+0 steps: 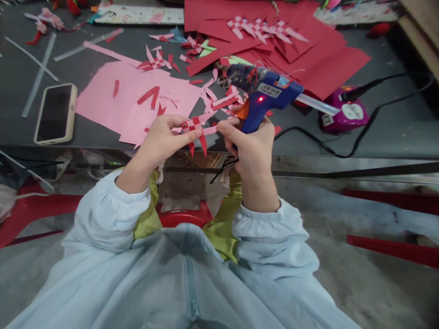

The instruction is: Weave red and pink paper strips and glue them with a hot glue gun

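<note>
Between the thumb and fingers of my left hand point(160, 140) is a woven paper fish point(195, 127) in red and pink, with a small eye at its left end and strips hanging down. My right hand point(255, 148) is wrapped round the handle of a blue hot glue gun point(270, 93) with an orange trigger and a lit red light. A clear glue stick point(317, 104) sticks out of its back. My right thumb and fingertip are at the fish's pink tail strip; whether they pinch it I cannot tell for sure. The gun's nozzle points left, above paper scraps.
Pink paper sheets point(103, 91) with red scraps lie on the dark table. A phone point(56, 114) is at the left. Red sheets point(329, 59) carry several finished woven fish point(255, 28). A purple power socket point(345, 112) with a black cord point(373, 112) stands right.
</note>
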The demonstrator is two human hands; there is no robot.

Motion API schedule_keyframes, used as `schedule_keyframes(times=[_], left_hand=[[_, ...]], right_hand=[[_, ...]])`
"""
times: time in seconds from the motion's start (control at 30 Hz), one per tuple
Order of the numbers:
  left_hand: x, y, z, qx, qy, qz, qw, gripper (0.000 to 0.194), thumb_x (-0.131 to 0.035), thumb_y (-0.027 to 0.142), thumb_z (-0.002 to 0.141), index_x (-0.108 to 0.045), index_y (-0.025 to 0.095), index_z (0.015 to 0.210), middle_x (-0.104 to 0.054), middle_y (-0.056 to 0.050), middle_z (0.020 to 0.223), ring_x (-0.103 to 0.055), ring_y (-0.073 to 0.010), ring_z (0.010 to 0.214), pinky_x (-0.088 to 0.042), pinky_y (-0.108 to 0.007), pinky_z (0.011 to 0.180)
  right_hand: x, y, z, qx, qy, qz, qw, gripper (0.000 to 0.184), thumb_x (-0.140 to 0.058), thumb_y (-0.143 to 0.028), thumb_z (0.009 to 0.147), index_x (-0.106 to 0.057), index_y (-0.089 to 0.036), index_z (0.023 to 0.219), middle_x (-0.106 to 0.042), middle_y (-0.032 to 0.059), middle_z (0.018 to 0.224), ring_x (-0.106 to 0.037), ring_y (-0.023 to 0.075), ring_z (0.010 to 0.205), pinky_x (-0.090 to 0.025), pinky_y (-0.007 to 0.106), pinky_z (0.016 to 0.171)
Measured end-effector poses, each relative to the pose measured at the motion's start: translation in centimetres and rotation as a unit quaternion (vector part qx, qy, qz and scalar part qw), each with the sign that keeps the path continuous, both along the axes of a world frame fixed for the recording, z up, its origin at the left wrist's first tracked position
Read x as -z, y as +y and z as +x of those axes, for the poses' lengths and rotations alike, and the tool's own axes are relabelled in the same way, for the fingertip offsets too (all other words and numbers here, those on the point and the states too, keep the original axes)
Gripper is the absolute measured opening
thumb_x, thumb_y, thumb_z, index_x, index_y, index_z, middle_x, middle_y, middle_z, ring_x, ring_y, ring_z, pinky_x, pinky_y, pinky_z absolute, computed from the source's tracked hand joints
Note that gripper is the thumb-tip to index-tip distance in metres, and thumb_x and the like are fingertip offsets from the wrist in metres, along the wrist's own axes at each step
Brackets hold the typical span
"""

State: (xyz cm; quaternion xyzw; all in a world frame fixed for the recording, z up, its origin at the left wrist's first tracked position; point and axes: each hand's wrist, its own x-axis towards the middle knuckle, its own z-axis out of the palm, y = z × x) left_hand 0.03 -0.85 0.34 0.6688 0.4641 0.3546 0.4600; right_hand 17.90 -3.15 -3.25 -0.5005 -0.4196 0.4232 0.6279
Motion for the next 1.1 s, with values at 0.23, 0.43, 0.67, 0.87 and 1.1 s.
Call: schedule_keyframes(times=[0.23, 0.43, 0.67, 0.87, 1.1], left_hand=[[0.0, 0.3, -0.5, 0.027, -0.011, -0.012, 0.999, 0.023, -0.077, 0.038, 0.074, -0.072, 0.016, 0.077, -0.062, 0.002, 0.067, -0.053, -0.0102, 0.063, -0.045, -0.023, 0.061], [0.3, 0.3, -0.3, -0.004, 0.035, 0.012, 0.999, 0.047, -0.071, 0.055, 0.082, -0.057, 0.017, 0.060, -0.039, 0.006, 0.052, -0.037, -0.0070, 0.050, -0.032, -0.025, 0.050], [1.0, 0.7, -0.7, 0.037, -0.004, -0.018, 0.999, 0.026, -0.082, 0.023, 0.059, -0.065, 0.016, 0.078, -0.061, 0.003, 0.072, -0.058, -0.0127, 0.072, -0.048, -0.027, 0.070], [0.5, 0.4, -0.6, 0.029, 0.024, -0.020, 0.999, 0.031, -0.069, 0.045, 0.084, -0.064, 0.017, 0.073, -0.058, 0.001, 0.066, -0.056, -0.0119, 0.064, -0.044, -0.026, 0.060], [0.4, 0.4, -0.7, 0.031, 0.018, -0.024, 0.999, 0.020, -0.080, 0.015, 0.062, -0.068, 0.017, 0.078, -0.066, 0.001, 0.078, -0.060, -0.0125, 0.074, -0.049, -0.027, 0.072]], right_hand=[[0.4, 0.2, 0.2, 0.005, -0.002, 0.000, 1.000, 0.050, -0.089, -0.048, 0.061, -0.058, -0.025, 0.094, -0.065, -0.0065, 0.071, -0.045, 0.0047, 0.041, -0.041, 0.022, 0.036], [-0.1, 0.0, -0.2, 0.006, 0.010, -0.008, 1.000, 0.048, -0.089, -0.042, 0.060, -0.057, -0.024, 0.092, -0.065, -0.0062, 0.071, -0.049, 0.0061, 0.044, -0.046, 0.024, 0.039], [0.1, 0.0, -0.1, -0.001, -0.003, 0.001, 1.000, 0.046, -0.088, -0.043, 0.063, -0.057, -0.024, 0.092, -0.063, -0.0056, 0.071, -0.045, 0.0055, 0.043, -0.042, 0.024, 0.039], [0.3, 0.0, 0.0, -0.002, -0.013, 0.005, 1.000, 0.048, -0.087, -0.047, 0.064, -0.058, -0.025, 0.093, -0.063, -0.0047, 0.073, -0.046, 0.0057, 0.044, -0.043, 0.025, 0.040], [0.2, 0.0, -0.1, 0.009, -0.020, 0.001, 1.000, 0.050, -0.087, -0.052, 0.062, -0.057, -0.025, 0.092, -0.063, -0.0054, 0.070, -0.043, 0.0049, 0.042, -0.040, 0.024, 0.037]])
